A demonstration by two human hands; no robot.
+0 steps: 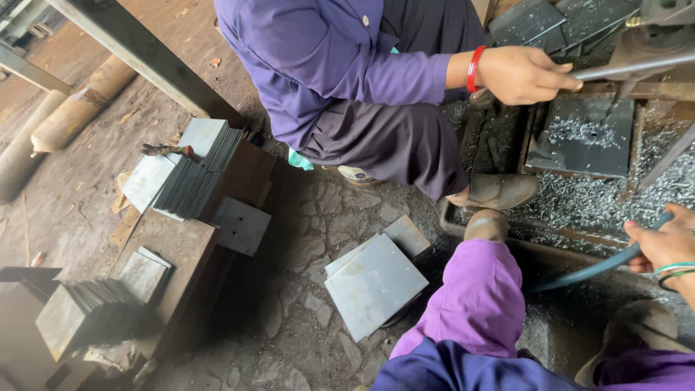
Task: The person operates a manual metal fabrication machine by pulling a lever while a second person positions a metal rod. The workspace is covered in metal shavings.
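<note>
A small stack of grey square steel plates point(374, 284) lies on the cracked stone floor point(304, 239). More plates point(194, 170) are stacked leaning on a brown wooden desk point(181, 246), with another stack point(87, 308) lower left. Two rusty cylinders point(76, 108) lie beyond, under a dark steel beam point(145, 54).

Only one of the wearer's hands is seen: the right hand point(662, 242), at the right edge, with the fingers curled closed in a grip and the knuckles turned upward. Bangles are worn on its wrist. The left hand is not seen. A purple-clad knee is raised below.
</note>
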